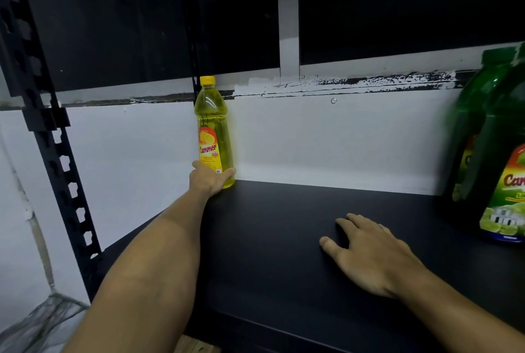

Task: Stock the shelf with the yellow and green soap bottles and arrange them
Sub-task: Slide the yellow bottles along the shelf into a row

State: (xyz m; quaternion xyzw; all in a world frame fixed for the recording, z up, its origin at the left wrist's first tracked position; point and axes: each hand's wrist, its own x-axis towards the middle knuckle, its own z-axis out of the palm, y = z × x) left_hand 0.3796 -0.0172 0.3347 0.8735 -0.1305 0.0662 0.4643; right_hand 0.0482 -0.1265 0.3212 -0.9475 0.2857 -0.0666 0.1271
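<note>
Yellow soap bottle (213, 132): stood upright, long axis vertical, at the shelf's (284, 239) far-left back corner, its base gripped by the outstretched left hand (208, 179); right hand (369, 256) rested flat and empty, nearer the green soap bottles (494, 136) at its right.

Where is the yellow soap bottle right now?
The yellow soap bottle stands upright at the back left corner of the black shelf, against the white wall, with the left hand gripping its base. The green bottles are far to its right.
</note>
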